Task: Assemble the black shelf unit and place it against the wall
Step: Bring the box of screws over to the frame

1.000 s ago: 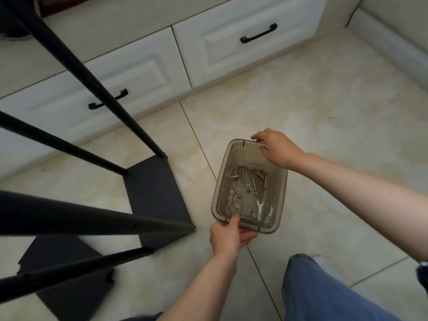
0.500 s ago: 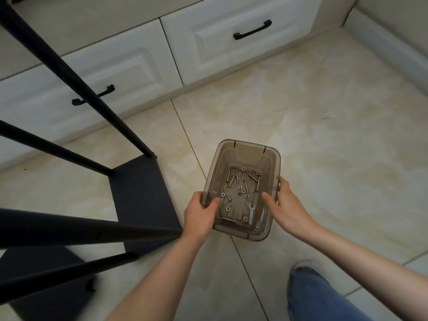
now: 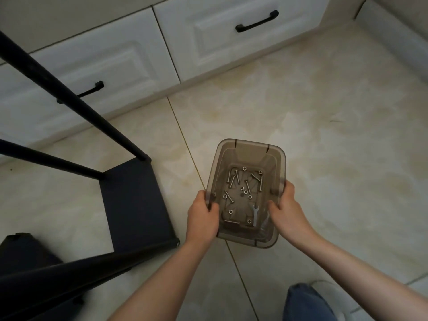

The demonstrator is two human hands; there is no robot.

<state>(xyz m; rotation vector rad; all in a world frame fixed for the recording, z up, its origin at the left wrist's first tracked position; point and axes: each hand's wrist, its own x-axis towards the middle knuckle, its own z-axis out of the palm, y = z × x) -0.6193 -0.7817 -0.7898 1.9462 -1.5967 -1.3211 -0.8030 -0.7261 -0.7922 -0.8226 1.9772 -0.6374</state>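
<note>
A smoky clear plastic bin (image 3: 251,148) is held over the tiled floor. My left hand (image 3: 202,216) grips its left rim and my right hand (image 3: 286,210) grips its right rim, thumbs inside. Several screws and nuts (image 3: 243,186) and a small silver wrench (image 3: 255,214) lie on its bottom. The black shelf unit stands at the left: a dark shelf panel (image 3: 134,200) on the floor with black metal legs (image 3: 76,100) rising toward me.
White cabinet drawers (image 3: 208,31) with black handles run along the back. A wall base (image 3: 393,38) is at the right. My jeans leg and shoe (image 3: 308,302) show at the bottom right. Another dark panel (image 3: 23,251) lies at the lower left.
My right hand left the bin's far rim and now grips its right side. My left hand shifted from the near edge to the left side. The bin came slightly closer to me.
</note>
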